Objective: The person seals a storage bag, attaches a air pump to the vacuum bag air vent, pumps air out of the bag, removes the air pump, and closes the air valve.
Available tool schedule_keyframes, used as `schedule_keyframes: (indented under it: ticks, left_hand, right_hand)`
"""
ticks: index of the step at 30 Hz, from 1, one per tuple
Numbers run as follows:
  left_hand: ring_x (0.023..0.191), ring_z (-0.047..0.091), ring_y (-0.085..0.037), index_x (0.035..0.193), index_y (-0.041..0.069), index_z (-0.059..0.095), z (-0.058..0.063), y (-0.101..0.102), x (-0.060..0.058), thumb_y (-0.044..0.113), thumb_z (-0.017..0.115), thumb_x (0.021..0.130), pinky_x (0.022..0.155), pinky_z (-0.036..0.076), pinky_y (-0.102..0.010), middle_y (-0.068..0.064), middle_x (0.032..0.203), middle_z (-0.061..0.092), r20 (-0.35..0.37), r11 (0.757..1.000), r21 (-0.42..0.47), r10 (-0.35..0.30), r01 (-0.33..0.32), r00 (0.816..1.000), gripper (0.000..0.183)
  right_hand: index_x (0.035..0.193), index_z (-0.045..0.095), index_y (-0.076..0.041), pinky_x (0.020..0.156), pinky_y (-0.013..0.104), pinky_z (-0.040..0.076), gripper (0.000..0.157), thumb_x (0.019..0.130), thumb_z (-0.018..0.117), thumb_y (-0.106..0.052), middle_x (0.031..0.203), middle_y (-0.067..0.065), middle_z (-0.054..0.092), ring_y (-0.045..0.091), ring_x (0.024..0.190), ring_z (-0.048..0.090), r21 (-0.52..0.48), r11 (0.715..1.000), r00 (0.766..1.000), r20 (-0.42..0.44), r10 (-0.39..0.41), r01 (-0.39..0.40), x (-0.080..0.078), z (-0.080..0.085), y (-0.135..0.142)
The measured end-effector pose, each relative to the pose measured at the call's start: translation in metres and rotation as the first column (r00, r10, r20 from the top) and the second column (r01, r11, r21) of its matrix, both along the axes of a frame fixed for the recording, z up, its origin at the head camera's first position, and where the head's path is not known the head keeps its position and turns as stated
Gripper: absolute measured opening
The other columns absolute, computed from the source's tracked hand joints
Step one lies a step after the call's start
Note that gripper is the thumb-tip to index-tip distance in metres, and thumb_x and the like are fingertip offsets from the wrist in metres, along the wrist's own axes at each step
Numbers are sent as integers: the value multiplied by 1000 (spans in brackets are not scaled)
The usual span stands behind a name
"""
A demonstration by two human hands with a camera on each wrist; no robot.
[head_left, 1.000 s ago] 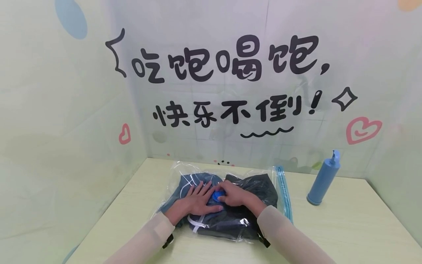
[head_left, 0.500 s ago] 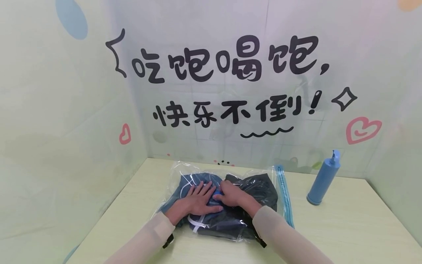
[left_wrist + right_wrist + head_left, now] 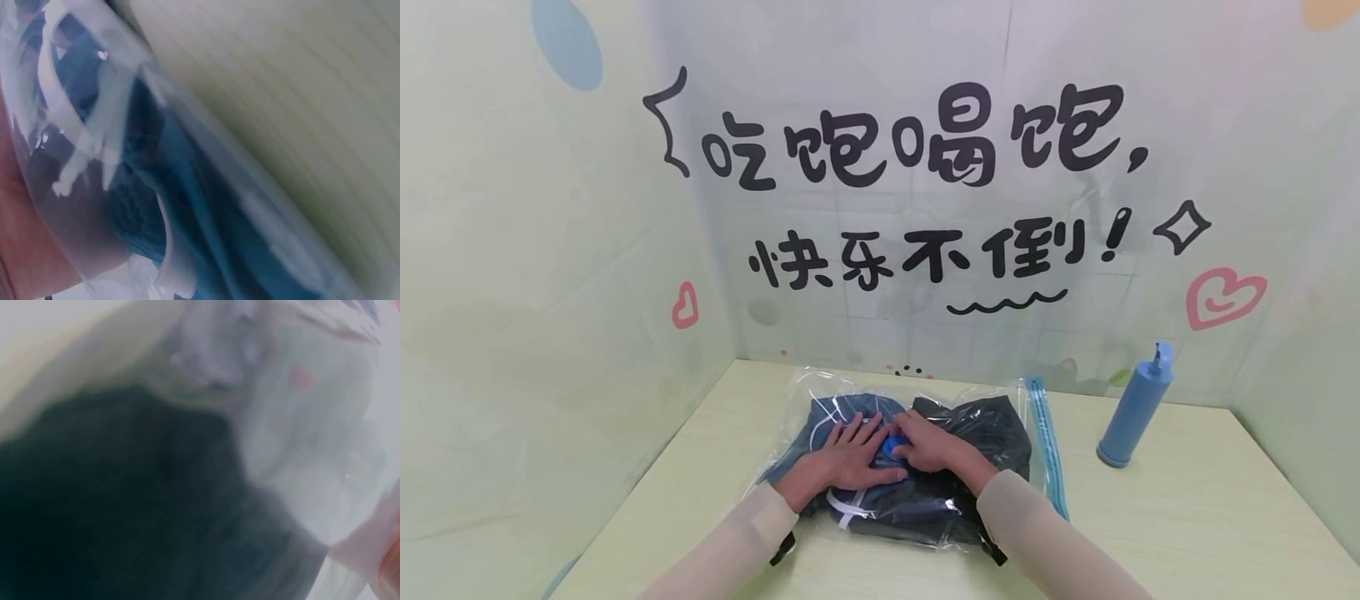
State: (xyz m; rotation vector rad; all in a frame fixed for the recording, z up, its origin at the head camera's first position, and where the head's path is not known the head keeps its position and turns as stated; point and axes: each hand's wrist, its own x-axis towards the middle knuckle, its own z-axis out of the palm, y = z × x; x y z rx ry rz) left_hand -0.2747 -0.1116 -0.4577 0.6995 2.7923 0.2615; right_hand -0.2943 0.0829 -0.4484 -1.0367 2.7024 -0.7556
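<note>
A clear vacuum storage bag (image 3: 803, 390) lies on the table with folded clothes inside, a blue garment (image 3: 822, 414) with white stripes and a dark garment (image 3: 1003, 429). My left hand (image 3: 850, 460) rests flat on the bag's middle, fingers spread. Beside it, the thumb and curled fingers of my right hand (image 3: 929, 443) pinch the round blue valve cap (image 3: 892, 447), partly hidden by them. Through the plastic, the left wrist view shows blue cloth (image 3: 234, 244). Dark cloth (image 3: 137, 506) fills much of the blurred right wrist view.
A blue hand pump (image 3: 1133, 417) stands upright on the table, to the right of the bag's light-blue zip edge (image 3: 1049, 450). Behind the pale table (image 3: 1210, 500) rises a printed backdrop (image 3: 865, 333), with side panels left and right.
My right hand turned over the valve cap, hiding most of it half a second ago. It has since turned back, and more of the cap shows. The left hand stays put.
</note>
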Motion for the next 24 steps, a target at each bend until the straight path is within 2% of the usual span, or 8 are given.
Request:
schedule_keyframes:
  ticks: [6,12,15,19,21,24]
  left_hand:
    - [152,10,-35,163,14,28,6,1,3,73,47,95,117,7,-58,-8,167,18,6,1000,-9,12,-12,1000,92]
    - [152,11,-34,163,15,27,6,2,6,71,48,96,117,10,-59,-7,168,18,3,999,-26,19,-19,1000,89]
    - [152,10,-34,163,14,27,5,2,5,71,47,96,117,9,-59,-7,168,18,2,999,-31,16,-16,1000,90]
    - [152,9,-34,163,13,27,5,1,4,72,47,96,117,8,-59,-7,168,18,10,1000,-22,11,-11,1000,91]
    - [152,9,-34,162,12,27,6,1,3,74,46,95,117,7,-59,-8,167,18,11,1000,-9,8,-8,1000,94]
    - [152,8,-36,163,12,26,-1,-1,-2,81,39,92,116,6,-61,-8,168,16,-1,1000,11,-7,7,1000,99]
  right_hand:
    - [110,57,-1,95,46,45,14,98,62,4,110,12,54,30,106,54,-11,999,999,8,42,-42,0,-1,2]
    - [114,58,0,99,48,44,18,97,60,7,114,14,55,32,110,54,-44,998,998,50,45,-43,2,1,3]
    - [113,57,2,96,47,45,17,99,64,-2,112,14,53,31,105,54,-50,999,995,101,-1,6,3,5,3]
    - [109,55,2,87,45,46,28,101,67,-22,104,12,51,27,94,52,-28,995,983,158,-94,99,5,7,1]
    - [105,54,1,84,44,46,29,102,66,-26,100,10,50,25,91,51,-18,992,980,157,-118,123,5,7,0]
    - [99,52,-1,79,42,47,28,101,66,-26,93,8,49,24,85,50,-28,992,987,112,-119,123,5,6,-1]
